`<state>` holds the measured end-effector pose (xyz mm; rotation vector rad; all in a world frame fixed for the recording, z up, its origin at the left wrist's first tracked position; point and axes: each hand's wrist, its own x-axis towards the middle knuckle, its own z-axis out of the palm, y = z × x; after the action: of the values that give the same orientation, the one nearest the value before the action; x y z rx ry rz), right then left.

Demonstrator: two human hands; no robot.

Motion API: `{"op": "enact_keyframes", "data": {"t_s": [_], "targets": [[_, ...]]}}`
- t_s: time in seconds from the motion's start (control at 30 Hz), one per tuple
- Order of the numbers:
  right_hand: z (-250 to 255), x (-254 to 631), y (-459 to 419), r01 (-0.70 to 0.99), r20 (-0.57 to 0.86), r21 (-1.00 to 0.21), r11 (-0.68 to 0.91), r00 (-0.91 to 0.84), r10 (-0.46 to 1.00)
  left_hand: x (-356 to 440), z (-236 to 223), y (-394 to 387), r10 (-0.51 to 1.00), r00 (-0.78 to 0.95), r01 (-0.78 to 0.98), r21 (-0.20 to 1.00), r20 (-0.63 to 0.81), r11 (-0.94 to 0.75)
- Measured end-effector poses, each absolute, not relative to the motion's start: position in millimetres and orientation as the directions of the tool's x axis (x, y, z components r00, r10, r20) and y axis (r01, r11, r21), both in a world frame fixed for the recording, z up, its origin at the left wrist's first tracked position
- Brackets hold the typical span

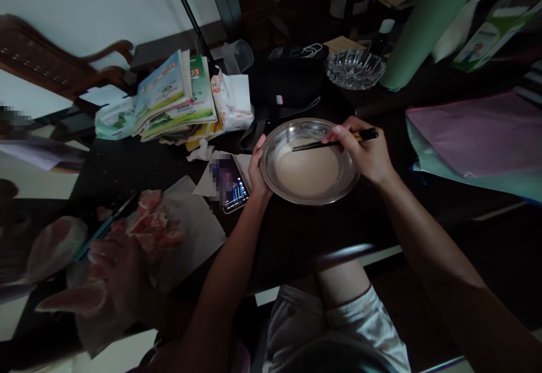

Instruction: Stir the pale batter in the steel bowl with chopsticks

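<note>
A round steel bowl (269,180) holding a pale, milky liquid (309,171) sits at the middle of the dark table. My left hand (257,167) grips its left rim, fingers along the outside. Over the right rim, my right hand (364,150) is closed around chopsticks (313,145), whose dark tips slant left and reach into the liquid. Just left of my left hand lies a phone (235,184) with its screen lit, resting on white paper.
At left, another person's hand (121,268) is among pink pieces (154,226) resembling peeled pomelo, on a pale sheet (199,215). Behind stand stacked booklets (178,99), a tissue pack (232,99) and a glass bowl (355,71). A pink folder (478,130) lies right.
</note>
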<state>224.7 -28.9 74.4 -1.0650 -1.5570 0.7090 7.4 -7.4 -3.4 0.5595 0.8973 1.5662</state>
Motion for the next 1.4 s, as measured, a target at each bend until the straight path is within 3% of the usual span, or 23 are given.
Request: {"op": "enact_keyframes", "data": {"t_s": [0.2,0.37,0.5,0.63,0.7,0.83,1.1,1.4], "targets": [[107.7,249.6,-20.2,0.523,0.469,-0.744,0.416,-0.034,0.882,9.3,3.9,-10.7,0.963,-0.202,-0.610,0.792,-0.181,0.021],[134.7,271.2,-24.2,0.643,0.386,-0.686,0.341,-0.075,0.919,10.2,5.7,-11.4,0.963,-0.201,-0.617,0.787,-0.180,0.018],[135.6,277.4,-27.6,0.459,0.280,-0.830,0.318,-0.150,0.948,9.8,5.1,-11.6,0.963,-0.200,-0.617,0.787,-0.178,0.017],[110.6,269.8,-33.1,0.234,0.234,-0.940,0.246,-0.080,0.969,9.6,4.5,-11.8,0.966,-0.201,-0.613,0.790,-0.161,0.005],[93.8,260.1,-38.3,0.107,0.246,-0.963,0.248,-0.034,0.969,9.6,4.1,-11.7,0.967,-0.197,-0.602,0.798,-0.162,0.011],[67.0,232.8,-51.0,0.018,0.315,-0.949,0.315,0.009,0.949,9.3,3.5,-11.0,0.966,-0.195,-0.602,0.798,-0.172,0.021],[62.9,216.3,-43.3,0.258,0.477,-0.838,0.481,-0.082,0.875,9.8,5.1,-11.1,0.963,-0.201,-0.603,0.797,-0.179,0.023],[110.6,256.3,-29.5,0.578,0.490,-0.711,0.401,-0.002,0.872,9.7,3.8,-11.9,0.967,-0.193,-0.614,0.789,-0.165,0.012]]}}
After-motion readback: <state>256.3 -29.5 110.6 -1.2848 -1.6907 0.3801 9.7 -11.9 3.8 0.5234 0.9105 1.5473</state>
